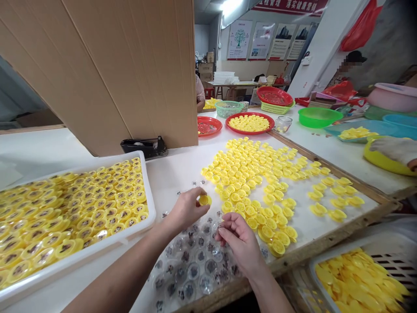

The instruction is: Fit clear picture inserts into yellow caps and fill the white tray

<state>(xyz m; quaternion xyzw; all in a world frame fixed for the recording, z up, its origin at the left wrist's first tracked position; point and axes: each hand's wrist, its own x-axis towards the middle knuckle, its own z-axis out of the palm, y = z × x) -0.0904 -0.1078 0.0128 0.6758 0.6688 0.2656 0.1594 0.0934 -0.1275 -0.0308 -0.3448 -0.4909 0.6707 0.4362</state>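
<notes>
My left hand (189, 209) is closed in a pinch on a yellow round plastic piece (205, 200), held above the white table. Lower and to its right, my right hand (239, 239) has its fingertips pressed together over the clear discs; whatever sits between them is too small to make out. Clear domed discs with dark printed figures (192, 270) lie spread beneath both hands. Beyond my right hand spreads a heap of yellow cup-like pieces (243, 182). A white tray (149, 191) on the left holds rows of yellow pieces with printed discs in them.
A cardboard sheet (137, 69) stands behind a black tape dispenser (145, 148). Red plates (228, 124) and a green basket (229, 109) sit at the back. Wooden strips (345, 230) edge the table. A crate of yellow parts (358, 278) is below right. A co-worker's gloved hand (392, 150) is at right.
</notes>
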